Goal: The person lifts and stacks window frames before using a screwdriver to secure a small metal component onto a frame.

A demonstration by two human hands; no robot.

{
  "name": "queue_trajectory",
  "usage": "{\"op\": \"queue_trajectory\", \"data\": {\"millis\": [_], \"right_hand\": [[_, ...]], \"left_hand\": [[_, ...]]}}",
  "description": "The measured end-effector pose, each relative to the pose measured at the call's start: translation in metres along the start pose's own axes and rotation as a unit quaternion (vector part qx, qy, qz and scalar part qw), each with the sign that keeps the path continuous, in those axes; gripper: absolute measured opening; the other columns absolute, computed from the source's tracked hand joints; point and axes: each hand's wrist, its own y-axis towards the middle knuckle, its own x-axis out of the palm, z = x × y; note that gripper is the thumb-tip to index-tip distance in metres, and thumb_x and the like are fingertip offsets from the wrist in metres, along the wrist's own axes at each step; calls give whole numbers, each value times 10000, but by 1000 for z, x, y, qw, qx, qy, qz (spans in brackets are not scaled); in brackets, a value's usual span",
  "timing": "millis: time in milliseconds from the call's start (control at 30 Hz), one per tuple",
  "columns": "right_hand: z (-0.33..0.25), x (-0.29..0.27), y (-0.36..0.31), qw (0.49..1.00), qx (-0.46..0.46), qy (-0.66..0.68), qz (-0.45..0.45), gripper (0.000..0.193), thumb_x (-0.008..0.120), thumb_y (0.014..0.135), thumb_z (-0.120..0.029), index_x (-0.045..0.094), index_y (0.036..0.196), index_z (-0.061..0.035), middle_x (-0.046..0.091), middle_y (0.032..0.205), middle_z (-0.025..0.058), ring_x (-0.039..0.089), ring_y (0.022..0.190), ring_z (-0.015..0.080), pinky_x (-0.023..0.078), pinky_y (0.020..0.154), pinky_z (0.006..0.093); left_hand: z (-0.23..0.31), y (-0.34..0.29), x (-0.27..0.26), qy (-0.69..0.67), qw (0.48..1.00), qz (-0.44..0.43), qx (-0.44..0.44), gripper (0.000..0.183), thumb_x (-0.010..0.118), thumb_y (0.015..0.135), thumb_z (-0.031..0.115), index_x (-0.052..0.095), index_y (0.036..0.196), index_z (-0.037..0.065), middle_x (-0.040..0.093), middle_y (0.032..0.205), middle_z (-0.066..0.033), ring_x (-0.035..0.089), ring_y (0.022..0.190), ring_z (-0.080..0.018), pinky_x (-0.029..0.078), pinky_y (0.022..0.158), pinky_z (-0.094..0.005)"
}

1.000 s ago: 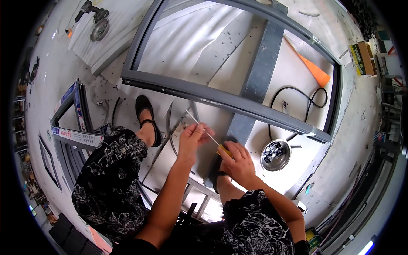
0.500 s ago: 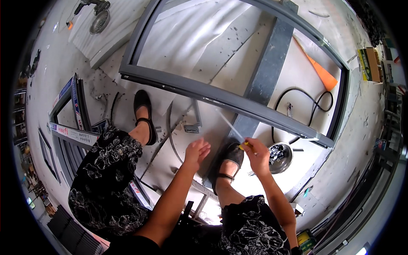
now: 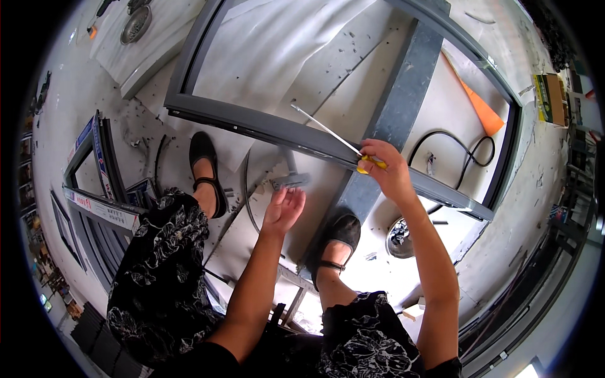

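Note:
My right hand (image 3: 386, 166) grips a screwdriver (image 3: 328, 131) by its yellow handle, above the near rail of a large grey metal window frame (image 3: 268, 133). The long thin shank points up and left across that rail, its tip over the opening beyond. My left hand (image 3: 285, 208) hangs short of the rail with its palm turned up, fingers a little bent and apart, nothing in it. Just beyond its fingertips is a small grey metal piece (image 3: 291, 181), partly blurred.
A dark grey beam (image 3: 403, 88) runs beneath the frame. A metal bowl of small parts (image 3: 399, 238) stands at the right, partly behind my right forearm. An orange wedge-shaped piece (image 3: 484, 113) and a black cable (image 3: 441, 133) lie inside the frame. More frames (image 3: 104, 205) lean at left.
My right hand has moved up and away from me with the screwdriver, from beside my shoe to over the rail. My left hand has shifted slightly, its palm turning upward.

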Motion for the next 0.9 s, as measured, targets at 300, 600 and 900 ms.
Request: {"op": "queue_trajectory", "data": {"millis": [300,600,900], "right_hand": [[5,1,27,972,165,80,-143,170,706,839,-77,657,987,-11,620,1140,90,606,975,195,478,861,291],[-10,3,35,943,256,168,-127,178,699,861,-79,648,1009,3,647,946,26,583,898,113,491,816,264],[-20,-8,29,957,222,144,-123,152,684,870,-111,648,978,-11,632,886,16,557,849,105,458,806,258]], "left_hand": [[-23,-14,56,217,970,-50,94,371,615,930,99,348,1186,129,505,1265,-217,522,1211,-345,452,1044,-471],[-34,28,94,337,935,-33,108,401,630,926,122,346,1209,120,599,1118,-190,599,1122,-323,492,1010,-460],[-23,21,93,284,953,-52,92,312,727,855,141,482,1047,145,548,1110,-67,540,1135,-312,484,1012,-502]]}}
